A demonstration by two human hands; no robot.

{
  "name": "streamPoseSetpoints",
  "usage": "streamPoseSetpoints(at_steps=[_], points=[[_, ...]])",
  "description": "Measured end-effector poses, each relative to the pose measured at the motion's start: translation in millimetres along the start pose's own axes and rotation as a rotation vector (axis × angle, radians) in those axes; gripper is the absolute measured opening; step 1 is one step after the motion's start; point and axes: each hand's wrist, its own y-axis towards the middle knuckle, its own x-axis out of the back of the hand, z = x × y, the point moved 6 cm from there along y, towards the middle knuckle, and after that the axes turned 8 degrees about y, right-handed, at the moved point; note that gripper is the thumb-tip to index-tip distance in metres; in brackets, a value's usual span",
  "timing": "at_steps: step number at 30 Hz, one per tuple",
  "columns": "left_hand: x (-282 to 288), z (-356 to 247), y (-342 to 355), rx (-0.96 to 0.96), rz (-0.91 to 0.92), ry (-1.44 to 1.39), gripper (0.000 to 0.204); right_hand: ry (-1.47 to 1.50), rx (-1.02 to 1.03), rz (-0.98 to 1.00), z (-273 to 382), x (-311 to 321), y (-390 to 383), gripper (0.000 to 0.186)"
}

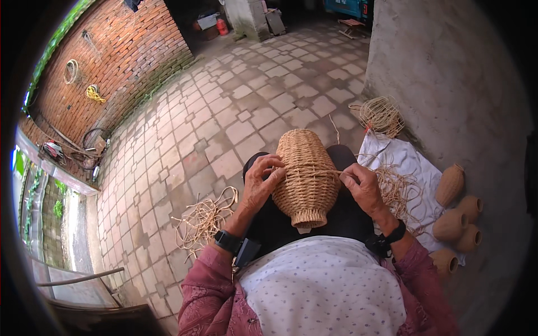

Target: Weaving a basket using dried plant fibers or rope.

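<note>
A tan woven vase (305,193) lies across my dark-trousered lap, its narrow rimmed neck turned toward me. My left hand (261,182) steadies its left side, thumb and fingertips pressed against the weave. At the right side, my right hand (363,187) pinches a thin strand of cord (337,172) that runs to the middle of the vase. How the strand passes through the weave is too small to make out.
Loose cord (207,221) lies on the paving at left; another tangle (395,190) rests on a white cloth (403,159) at right. Several brown vases (450,225) stand beside the cloth. Beyond it sits an open-weave basket (382,116) near the grey wall (448,84).
</note>
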Motion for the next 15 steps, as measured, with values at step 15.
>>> streamPoseSetpoints(at_steps=[15], points=[[5.0,-33.7,0.7,-0.094,0.010,0.330,0.030,0.282,-0.084,0.094,2.7,-15.5,-1.3,0.013]])
